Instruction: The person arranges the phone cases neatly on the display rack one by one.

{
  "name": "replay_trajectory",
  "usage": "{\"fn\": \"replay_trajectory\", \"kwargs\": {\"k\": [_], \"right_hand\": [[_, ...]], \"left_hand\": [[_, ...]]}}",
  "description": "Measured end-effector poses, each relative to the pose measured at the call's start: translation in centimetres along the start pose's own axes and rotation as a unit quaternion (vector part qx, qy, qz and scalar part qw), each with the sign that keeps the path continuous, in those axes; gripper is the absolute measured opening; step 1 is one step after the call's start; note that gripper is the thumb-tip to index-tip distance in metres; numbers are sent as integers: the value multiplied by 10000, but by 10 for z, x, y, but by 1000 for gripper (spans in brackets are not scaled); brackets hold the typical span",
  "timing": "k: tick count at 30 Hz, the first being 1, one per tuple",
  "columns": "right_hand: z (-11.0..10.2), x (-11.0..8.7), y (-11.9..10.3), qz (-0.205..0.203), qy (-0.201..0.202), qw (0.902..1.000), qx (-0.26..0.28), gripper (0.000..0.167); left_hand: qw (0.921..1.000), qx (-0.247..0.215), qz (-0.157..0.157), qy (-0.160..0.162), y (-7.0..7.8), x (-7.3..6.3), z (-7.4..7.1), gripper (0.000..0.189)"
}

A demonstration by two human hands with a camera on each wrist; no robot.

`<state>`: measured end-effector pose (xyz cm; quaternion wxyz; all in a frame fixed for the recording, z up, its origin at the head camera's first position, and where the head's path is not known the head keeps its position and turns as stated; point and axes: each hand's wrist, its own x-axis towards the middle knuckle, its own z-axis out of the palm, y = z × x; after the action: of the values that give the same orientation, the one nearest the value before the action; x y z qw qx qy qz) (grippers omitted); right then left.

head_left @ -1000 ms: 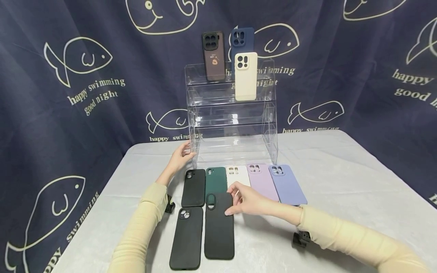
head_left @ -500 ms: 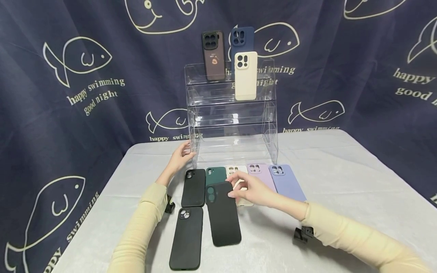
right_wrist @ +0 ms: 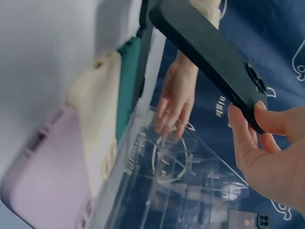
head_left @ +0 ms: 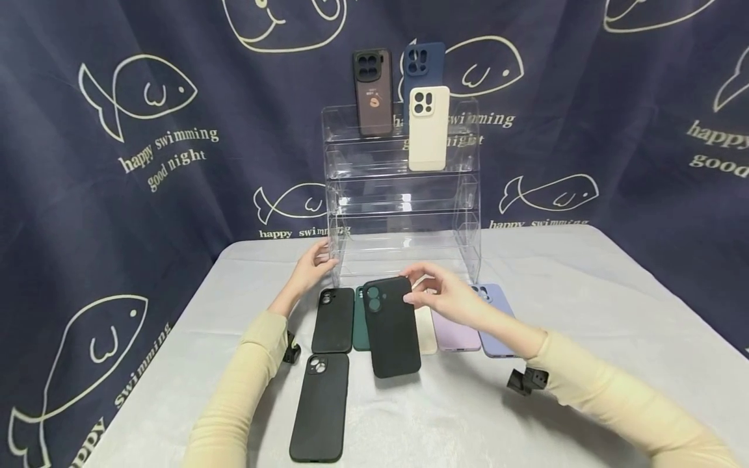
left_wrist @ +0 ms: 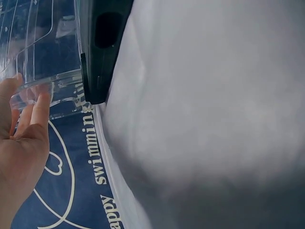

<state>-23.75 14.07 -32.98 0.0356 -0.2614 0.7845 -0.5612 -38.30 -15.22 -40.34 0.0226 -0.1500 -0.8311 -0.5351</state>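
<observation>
My right hand (head_left: 450, 300) pinches a black phone case (head_left: 393, 328) by its upper right edge, thumb on the back and fingers behind. The case is raised over the row of cases, tilted, with its camera cutout at the top. In the right wrist view the thumb (right_wrist: 274, 119) presses on the case near its cutout. My left hand (head_left: 309, 270) holds the left side of a clear tiered display stand (head_left: 404, 224). In the left wrist view, the thumb and fingers (left_wrist: 42, 107) are either side of the stand's clear edge.
Before the stand lie a black case (head_left: 333, 322), a green case (head_left: 360, 328), a cream case (head_left: 426, 331), a lilac case (head_left: 458, 335) and a periwinkle case (head_left: 497, 338). Another black case (head_left: 320, 409) lies nearer. Brown (head_left: 374, 107), blue (head_left: 430, 65) and white cases (head_left: 428, 133) stand in the upper tiers.
My right hand has lifted the black case off the table, up and slightly right toward the stand, tilting it. My left hand stays at the stand's side. The head view has shifted slightly.
</observation>
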Motion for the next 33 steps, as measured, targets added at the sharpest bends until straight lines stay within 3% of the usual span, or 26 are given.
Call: {"fn": "replay_trajectory", "kwargs": {"k": [4,14,21,27,33], "right_hand": [[-10,8,-6,-127,170,9998,37,39],[-41,33,-26,-454,687,9953,-505,40],[-55,51,-41,-497,895,9922,-710,40],[-68,71,-49,-568,1225,9871,-859,41],[-79,85,-52,-522,1648,9808,-906,41]], "left_hand": [[10000,-84,46,18,0,0,0,62],[9997,-201,150,-81,2,2,-1,62],[9992,-332,31,-208,21,-10,-5,62],[9995,-281,29,-133,10,-5,-5,66],[9982,-411,423,45,-11,5,-3,64]]}}
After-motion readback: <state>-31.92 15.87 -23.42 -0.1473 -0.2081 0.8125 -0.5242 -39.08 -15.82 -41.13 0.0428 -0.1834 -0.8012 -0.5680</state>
